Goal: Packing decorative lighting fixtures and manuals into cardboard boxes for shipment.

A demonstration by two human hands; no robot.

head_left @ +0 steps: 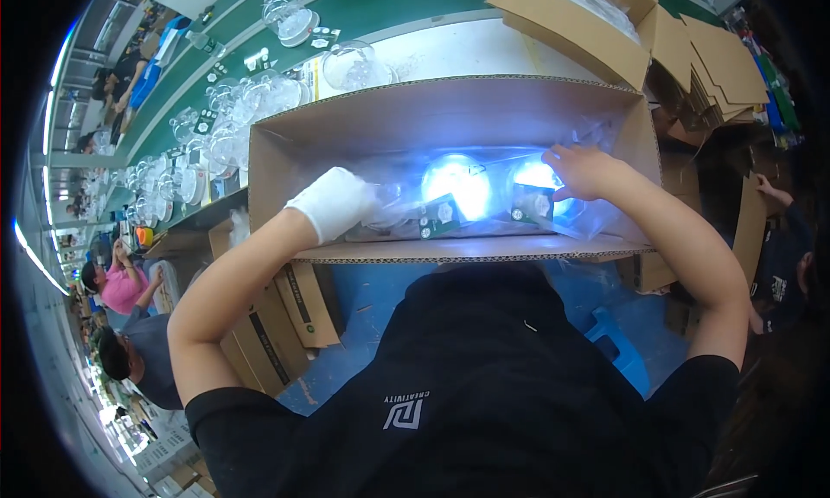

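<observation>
An open cardboard box (450, 249) stretches across in front of me. Inside it, two lamps shine bright white-blue: one lamp (458, 187) near the middle, another lamp (534, 175) to its right. Clear plastic wraps them, and dark green tags (441, 216) lie against them. My left hand (333, 204), in a white glove, is in the box's left part, its fingers closed on a clear plastic bag (391, 206); the bag's contents are unclear. My right hand (586, 175), bare, reaches over the right wall with fingers curled round the right lamp in its bag. Glare hides the lamps' details.
Beyond the box, clear glass-like lamps (233, 122) crowd a green conveyor (406, 3). Another open carton (571, 22) stands at the back right, beside flattened cardboard (722, 66). Closed cartons (264, 342) and a blue stool (618, 351) are below. Other people work on both sides.
</observation>
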